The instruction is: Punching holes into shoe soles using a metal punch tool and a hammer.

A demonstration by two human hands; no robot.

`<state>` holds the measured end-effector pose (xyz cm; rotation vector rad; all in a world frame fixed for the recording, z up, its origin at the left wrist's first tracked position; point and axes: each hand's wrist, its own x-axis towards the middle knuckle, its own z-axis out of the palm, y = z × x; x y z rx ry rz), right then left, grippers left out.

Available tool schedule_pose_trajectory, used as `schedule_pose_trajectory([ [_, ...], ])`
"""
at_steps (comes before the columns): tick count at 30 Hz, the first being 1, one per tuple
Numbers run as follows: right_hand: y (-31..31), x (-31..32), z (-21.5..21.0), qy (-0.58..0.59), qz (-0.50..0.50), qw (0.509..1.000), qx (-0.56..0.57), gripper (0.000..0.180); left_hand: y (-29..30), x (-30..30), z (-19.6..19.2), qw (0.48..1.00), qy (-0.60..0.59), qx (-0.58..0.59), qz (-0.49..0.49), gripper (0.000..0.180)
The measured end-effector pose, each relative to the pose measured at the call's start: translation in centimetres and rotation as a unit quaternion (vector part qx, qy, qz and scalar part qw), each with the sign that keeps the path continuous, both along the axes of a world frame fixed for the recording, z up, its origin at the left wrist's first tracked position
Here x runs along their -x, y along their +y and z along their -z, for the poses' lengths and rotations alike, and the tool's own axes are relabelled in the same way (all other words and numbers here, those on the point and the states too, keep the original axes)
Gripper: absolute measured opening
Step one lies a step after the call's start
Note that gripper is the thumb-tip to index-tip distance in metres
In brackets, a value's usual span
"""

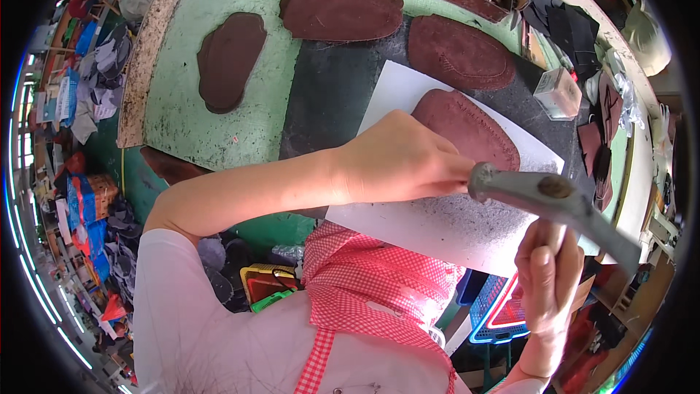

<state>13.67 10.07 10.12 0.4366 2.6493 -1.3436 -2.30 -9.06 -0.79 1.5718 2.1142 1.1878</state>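
Leather piece [477, 128] | just beyond left hand [408, 160] (nearer), long axis far-left to near-right | left curled, hold hidden, cannot tell | right hand [550, 270] clamped on hammer [572, 202]

From where I stand, I can't make out any readable words, numbers, labels or signs around this tabletop [255, 130].

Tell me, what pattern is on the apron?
The apron has small red-and-white checks, seen best in the head view.
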Motion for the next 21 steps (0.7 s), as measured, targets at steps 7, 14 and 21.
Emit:
schedule_pose_trajectory([
  [7,1.0,-0.2,-1.6,0.142,0.031,0.962,0.232,0.032,-0.4,1.4,-0.1,0.971,-0.238,0.022,0.011,0.012],
  [14,-0.8,-0.1,1.1,0.041,0.001,0.999,0.01,0.046,-1.1,0.1,-0.4,0.999,0.035,0.015,0.001,0.016],
  [21,2.3,-1.3,-0.5,0.175,-0.043,0.982,0.05,0.05,-1.0,1.4,-0.3,0.975,-0.221,-0.001,0.02,0.012],
])
